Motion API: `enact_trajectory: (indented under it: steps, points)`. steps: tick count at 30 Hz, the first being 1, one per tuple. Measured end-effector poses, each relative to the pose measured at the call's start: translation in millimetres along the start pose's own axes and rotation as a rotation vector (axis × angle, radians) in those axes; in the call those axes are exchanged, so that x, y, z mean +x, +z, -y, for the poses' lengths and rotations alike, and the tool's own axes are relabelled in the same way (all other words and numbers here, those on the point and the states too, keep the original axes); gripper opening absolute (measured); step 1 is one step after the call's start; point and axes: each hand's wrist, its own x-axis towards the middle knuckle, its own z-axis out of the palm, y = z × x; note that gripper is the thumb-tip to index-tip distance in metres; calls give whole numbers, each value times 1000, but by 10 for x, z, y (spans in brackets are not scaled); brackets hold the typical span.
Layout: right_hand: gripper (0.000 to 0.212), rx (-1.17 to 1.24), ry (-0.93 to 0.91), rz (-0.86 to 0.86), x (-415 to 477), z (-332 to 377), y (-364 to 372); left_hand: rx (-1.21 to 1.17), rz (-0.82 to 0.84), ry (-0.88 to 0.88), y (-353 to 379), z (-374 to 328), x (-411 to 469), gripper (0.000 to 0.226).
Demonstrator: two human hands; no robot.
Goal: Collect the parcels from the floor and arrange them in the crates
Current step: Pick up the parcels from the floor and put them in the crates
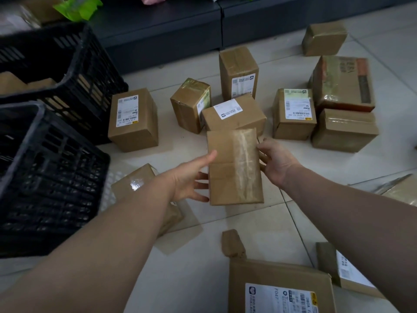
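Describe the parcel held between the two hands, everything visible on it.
The held parcel is a plain brown cardboard box, longer than wide, with a strip of clear glossy tape running lengthwise down its top face and a crease across the middle. No label shows. The left hand grips its left edge, the right hand its right edge. It sits in front of a labelled box.

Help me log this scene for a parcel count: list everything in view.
held parcel: one, brown, taped, centre, between both hands
floor parcels: about fourteen, brown cardboard, scattered on tiles
crates: two, black plastic, left side
shelf base: one, dark grey, along the top
green packet: one, top left
floor: pale tiles
left hand: on the parcel's left edge
right hand: on its right edge
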Motion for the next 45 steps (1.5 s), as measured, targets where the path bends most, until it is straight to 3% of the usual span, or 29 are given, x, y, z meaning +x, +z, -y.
enact_trajectory:
  steps: [2,5,8,15,19,23,27,29,33,35,36,38,39,40,42,44,45]
  points:
    - [15,-39,2,8,4,11,48,20,-32,67,25,26,27,81]
    - [28,-149,86,-3,15,-10,138,-37,-94,172,8,-15,61,82]
    - [29,-148,144,-29,19,-92,274,-38,-172,188,8,-50,38,83]
    - [36,-262,180,-103,74,-243,484,-50,-388,183,-34,-60,-7,113]
    - [26,-343,228,22,-8,-286,500,-49,-388,143,-141,-45,-98,87]
    - [26,-460,278,132,-153,-314,406,-13,-318,-19,-287,37,-161,36]
    - [33,-565,314,130,-208,-318,135,92,-48,-172,-182,126,-116,49]
    - [42,-554,268,78,-189,-314,-32,130,-53,-162,74,141,-38,42]
    - [58,-822,214,22,-232,-327,-338,517,-228,-102,597,191,135,26]
    - [50,-1011,217,-13,-250,-334,-456,1070,-278,-8,751,208,154,29]
    - [42,-1088,208,-53,-254,-301,-511,1306,-298,134,833,206,137,31]
    - [38,-1197,268,-81,-280,-190,-627,1351,-144,355,1014,236,63,35]
    - [48,-1233,359,-49,-306,-139,-693,1284,-4,360,1091,276,40,36]
    - [63,-1254,479,0,-333,-99,-767,1276,129,304,1172,322,20,38]
    - [89,-1239,742,107,-423,-68,-899,1481,310,75,1289,455,27,56]
    - [102,-1204,972,207,-513,-110,-966,1611,393,-307,1357,597,18,87]
    - [104,-1202,1058,246,-549,-159,-981,1567,419,-487,1372,664,25,99]
